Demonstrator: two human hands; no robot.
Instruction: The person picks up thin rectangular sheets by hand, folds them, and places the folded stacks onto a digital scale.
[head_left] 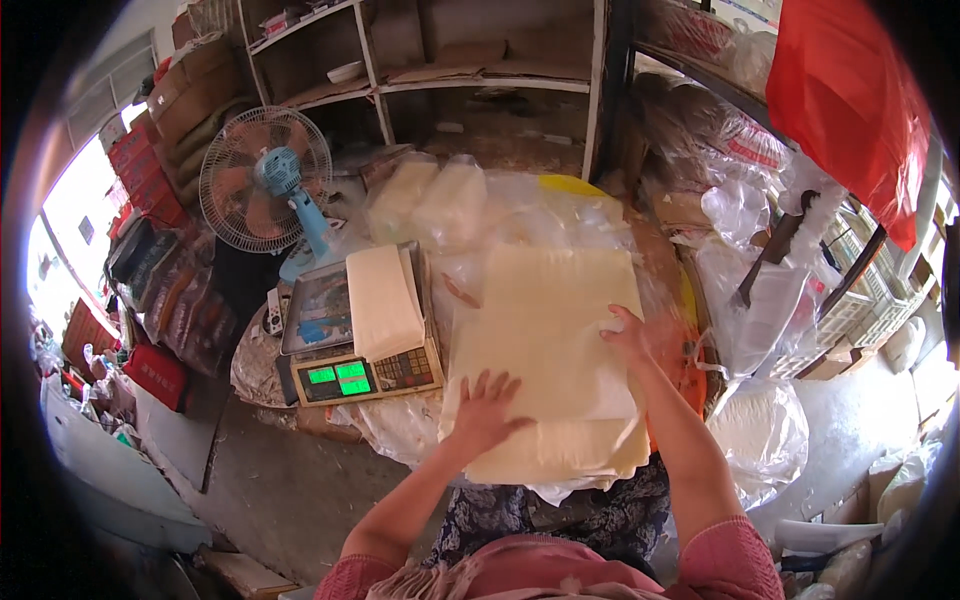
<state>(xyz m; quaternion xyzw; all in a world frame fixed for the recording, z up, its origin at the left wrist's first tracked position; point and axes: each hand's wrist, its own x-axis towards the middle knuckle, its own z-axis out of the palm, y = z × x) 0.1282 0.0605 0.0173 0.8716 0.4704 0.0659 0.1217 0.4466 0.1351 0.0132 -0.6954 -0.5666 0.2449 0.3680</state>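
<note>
Left hand [485, 408] open, right hand [630, 338] half-curled, grip unclear, we touch the flat, pale-yellow sheet stack [550, 310] at the plastic-covered table's [385, 428] near edge, apparently still unpacked. One folded cream bundle [385, 305] rests on the tan digital scale [388, 374] by the left edge; farther, two clear-bagged pale packs [450, 195] look finished.

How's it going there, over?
Left hand spread on pale-yellow stack of rectangular sheets. Right hand at its right edge. Tan digital scale bearing folded cream sheets stands left, clear of hands.
</note>
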